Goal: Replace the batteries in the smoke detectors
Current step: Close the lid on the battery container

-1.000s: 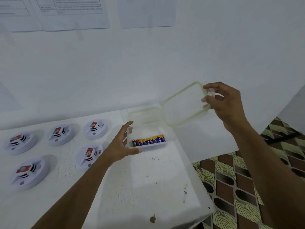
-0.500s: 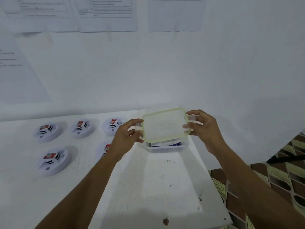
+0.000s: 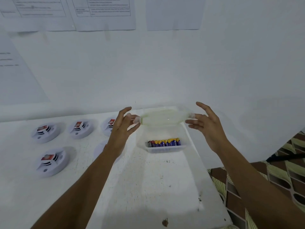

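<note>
White wall [image 3: 165, 71] with taped papers [image 3: 105, 14] rises behind a white table [image 3: 148, 187]; patterned floor [image 3: 280, 179] shows at right. Detectors [image 3: 52, 162] lie on the table's left side; the left forearm hides part of one and the left hand part of another. A clear box [image 3: 166, 148] near the table's back right holds a row of batteries [image 3: 164, 142]. Above and behind it, a green-rimmed lid [image 3: 163, 117] is pinched by its ends: left hand [image 3: 123, 124] and right hand [image 3: 206, 123] grip with thumb and fingertips, other fingers spread.
</note>
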